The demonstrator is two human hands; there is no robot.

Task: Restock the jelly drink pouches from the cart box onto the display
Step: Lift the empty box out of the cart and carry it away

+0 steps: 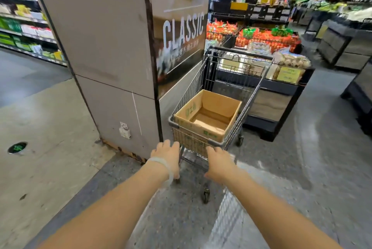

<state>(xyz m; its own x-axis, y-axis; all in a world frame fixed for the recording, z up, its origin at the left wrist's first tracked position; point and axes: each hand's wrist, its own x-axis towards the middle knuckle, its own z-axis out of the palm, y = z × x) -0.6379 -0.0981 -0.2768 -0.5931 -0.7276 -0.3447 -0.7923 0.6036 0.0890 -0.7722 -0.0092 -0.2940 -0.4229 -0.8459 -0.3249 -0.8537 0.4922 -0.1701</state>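
A wire shopping cart (248, 97) stands in front of me in a store aisle. In its basket sits an open cardboard box (198, 130) with green print; its inside shows only bare cardboard, and no jelly drink pouches are in view. My left hand (167, 157), with a pale band on the wrist, and my right hand (218, 161) both grip the cart's handle at its near end, fingers curled over the bar. The handle itself is mostly hidden under my hands.
A wide grey pillar (108, 63) with a "CLASSIC" poster stands close on the cart's left. Ahead and to the right is a dark display stand (281, 91) with packed eggs and orange net bags. Stocked shelves (24, 33) run far left, and black stands (342, 47) line the right.
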